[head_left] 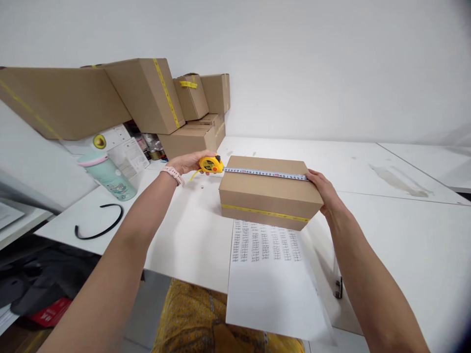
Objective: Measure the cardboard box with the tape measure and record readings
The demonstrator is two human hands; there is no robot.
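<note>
A brown cardboard box [270, 198] with a yellow tape stripe sits on the white table [386, 235]. My left hand [189, 162] is closed round a yellow tape measure case [211, 164] at the box's left top edge. The white tape blade [265, 172] runs across the box top to its right edge. There my right hand [324, 189] pins the blade's end against the box's right side, fingers curled over the corner. A pink band [173, 174] is on my left wrist.
A printed sheet of rows of figures [270, 279] lies in front of the box, overhanging the table edge. A stack of cardboard boxes [147, 95] fills the back left. A mint-green bottle [108, 176] and a black curved band [99, 223] lie at left.
</note>
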